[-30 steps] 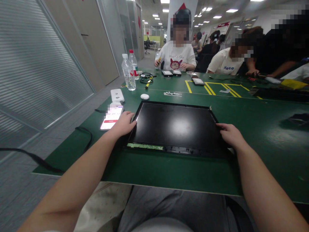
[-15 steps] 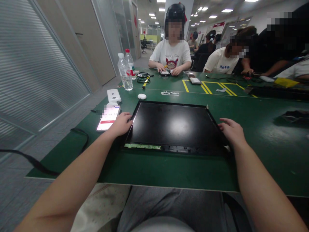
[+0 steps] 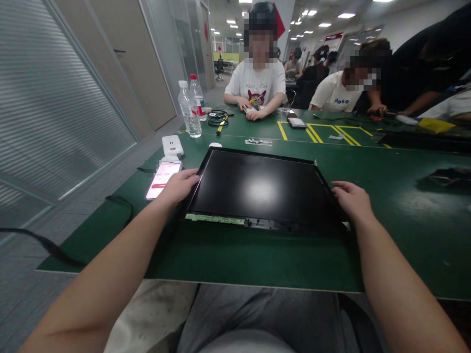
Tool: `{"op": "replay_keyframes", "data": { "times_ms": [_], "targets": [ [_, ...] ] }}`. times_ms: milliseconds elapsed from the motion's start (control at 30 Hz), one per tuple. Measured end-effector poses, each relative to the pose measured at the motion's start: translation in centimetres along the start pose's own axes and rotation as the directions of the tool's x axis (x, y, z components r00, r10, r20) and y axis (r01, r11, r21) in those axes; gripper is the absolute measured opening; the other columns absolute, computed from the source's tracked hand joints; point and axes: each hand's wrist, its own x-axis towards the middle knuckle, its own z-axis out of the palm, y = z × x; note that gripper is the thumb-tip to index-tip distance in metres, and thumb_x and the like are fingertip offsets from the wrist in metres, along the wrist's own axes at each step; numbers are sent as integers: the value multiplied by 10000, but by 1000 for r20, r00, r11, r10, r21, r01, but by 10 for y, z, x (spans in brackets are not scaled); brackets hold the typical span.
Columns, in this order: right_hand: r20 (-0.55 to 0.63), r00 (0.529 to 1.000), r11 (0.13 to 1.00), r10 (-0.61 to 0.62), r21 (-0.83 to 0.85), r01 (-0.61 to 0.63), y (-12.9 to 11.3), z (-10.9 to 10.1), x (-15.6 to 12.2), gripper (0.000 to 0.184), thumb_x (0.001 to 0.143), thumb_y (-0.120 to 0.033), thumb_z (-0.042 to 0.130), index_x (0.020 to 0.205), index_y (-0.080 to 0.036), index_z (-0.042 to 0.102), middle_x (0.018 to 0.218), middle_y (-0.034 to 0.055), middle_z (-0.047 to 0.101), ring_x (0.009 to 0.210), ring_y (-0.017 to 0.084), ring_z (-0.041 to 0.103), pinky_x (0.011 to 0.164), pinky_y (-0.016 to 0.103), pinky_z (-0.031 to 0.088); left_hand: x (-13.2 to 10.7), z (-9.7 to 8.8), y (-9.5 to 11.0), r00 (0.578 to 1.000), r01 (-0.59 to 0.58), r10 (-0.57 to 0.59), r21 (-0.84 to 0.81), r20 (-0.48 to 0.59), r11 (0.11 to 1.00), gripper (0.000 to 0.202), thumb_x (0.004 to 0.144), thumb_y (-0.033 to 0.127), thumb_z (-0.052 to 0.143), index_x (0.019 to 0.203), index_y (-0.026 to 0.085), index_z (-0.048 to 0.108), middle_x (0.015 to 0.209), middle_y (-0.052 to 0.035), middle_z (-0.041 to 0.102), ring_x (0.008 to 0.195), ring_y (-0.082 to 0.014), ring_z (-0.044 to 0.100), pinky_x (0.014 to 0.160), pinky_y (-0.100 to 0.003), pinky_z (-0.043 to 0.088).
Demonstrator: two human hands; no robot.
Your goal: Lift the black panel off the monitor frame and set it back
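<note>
A black flat display panel (image 3: 257,189) lies on the green table mat (image 3: 257,255) in front of me, its left side raised a little off the mat. A green circuit strip (image 3: 215,219) runs along its near edge. My left hand (image 3: 178,187) grips the panel's left edge, fingers curled round it. My right hand (image 3: 351,201) holds the right edge, fingers bent over the rim. A lit phone (image 3: 163,173) lies just left of my left hand.
A white box (image 3: 172,145), two water bottles (image 3: 190,109) and black cables (image 3: 217,119) sit at the far left. Several people work across the table, near yellow floor-tape lines (image 3: 316,133). A dark part (image 3: 451,176) lies at the right. A cable (image 3: 121,208) hangs off the left edge.
The left side of the panel has lifted and the panel has shifted slightly leftward; it now partly hides the small white round object behind it. My hands stayed on its edges.
</note>
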Motion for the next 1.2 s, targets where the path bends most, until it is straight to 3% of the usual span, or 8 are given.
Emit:
{"op": "replay_keyframes", "data": {
  "times_ms": [133,233,367,533,633,733,900,1200],
  "targets": [
    [0,1000,1000,-12,5,12,-1,-1,-2,359,740,-312,619,1051,-219,772,887,66,757,823,239,674,784,379,518,-9,3,14,975,215,-224,-308,5,927,375,820,168,666,1175,200,780,874,-50,799,670,-196,722,572,-263,576],
    [5,1000,1000,17,0,-17,-4,-2,-5,352,736,-303,623,1043,-221,775,894,65,761,815,239,676,767,376,517,-13,5,24,953,291,-299,-457,58,840,408,833,85,633,1210,173,760,707,-42,760,529,-168,674,475,-243,545],
    [9,1000,1000,19,-8,-19,-6,-3,-7,328,745,-302,625,1024,-228,780,906,61,764,825,243,678,764,376,514,-15,6,30,937,327,-341,-549,80,769,428,843,56,626,1244,159,738,639,-34,731,475,-164,655,465,-255,554],
    [20,1000,999,1,-35,0,-7,-2,-6,319,745,-282,614,1008,-233,788,938,60,764,874,248,677,816,389,504,-12,6,28,930,339,-358,-573,85,746,441,843,72,644,1265,175,719,699,-40,757,467,-154,653,462,-245,548],
    [25,1000,998,-3,-65,4,-10,-2,-8,317,745,-275,612,1002,-237,793,980,60,761,885,240,672,835,383,499,-9,7,26,925,365,-349,-598,148,714,485,863,82,620,1337,176,663,718,-36,761,463,-155,655,454,-246,549],
    [19,1000,996,-24,-83,25,-12,-2,-9,299,738,-279,621,974,-235,798,958,64,758,862,233,666,826,373,501,-8,7,26,915,397,-349,-606,203,689,600,867,69,614,1454,176,549,717,-29,754,448,-155,653,440,-242,546],
    [4,998,993,-64,-97,64,-8,-1,-7,266,726,-282,626,923,-242,800,907,58,755,828,231,660,799,366,508,-12,6,30,919,386,-344,-606,191,695,854,821,80,711,1579,255,359,736,-12,751,400,-150,631,421,-246,543],
    [30,999,994,-38,-102,41,-11,-2,-9,274,757,-268,618,960,-245,800,967,62,761,888,246,674,823,378,503,-11,7,23,914,406,-296,-628,277,664,766,755,-17,687,1466,217,524,630,16,706,396,-156,635,386,-232,540]
  ]
}}
